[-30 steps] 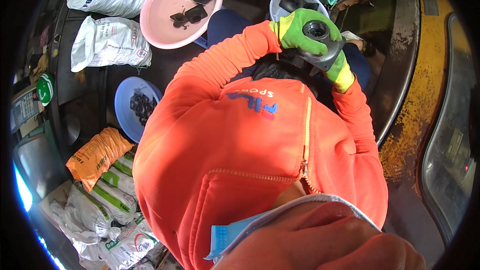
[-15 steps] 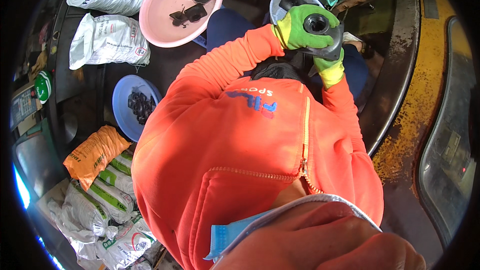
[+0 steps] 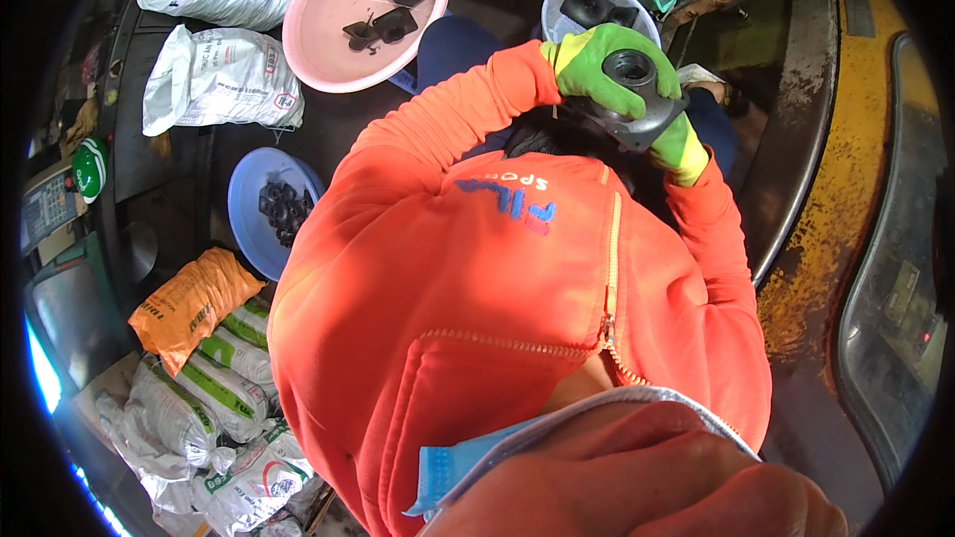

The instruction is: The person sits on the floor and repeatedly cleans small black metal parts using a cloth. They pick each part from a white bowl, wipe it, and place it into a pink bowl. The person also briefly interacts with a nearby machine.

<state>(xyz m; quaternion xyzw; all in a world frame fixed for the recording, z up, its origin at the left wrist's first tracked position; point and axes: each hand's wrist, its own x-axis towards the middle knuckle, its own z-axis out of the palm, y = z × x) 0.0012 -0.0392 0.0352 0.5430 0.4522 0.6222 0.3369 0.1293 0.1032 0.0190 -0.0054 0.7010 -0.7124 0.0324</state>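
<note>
While the gloved left hand (image 3: 589,65) keeps its grip over the top, the black molded part (image 3: 653,109) has tipped again: half a second ago its broad flange (image 3: 642,129) lay flatter to view, and now the flange's near edge dips toward the person's chest. The right hand (image 3: 674,142) has also shifted, its yellow cuff showing farther out to the right than it did then, roughly where it was a second ago.

The left fingers are clamped around the part's ringed collar (image 3: 628,65), which faces up with its round opening uncovered. The right fingers are hidden beneath the flange, so I cannot tell whether they are closed on it; that hand seems to be bracing it from below. The part is therefore being tilted and re-gripped, I judge, rather than set down: it is held up in front of the person, just nearer than the pale blue basin (image 3: 549,22).

Larger black pieces (image 3: 585,6) lie in that basin, unmoved. The pink basin (image 3: 323,15) holds other black pieces (image 3: 396,23), likewise undisturbed, and the blue basin (image 3: 246,214) at left keeps its heap of small black parts (image 3: 284,209).
</note>
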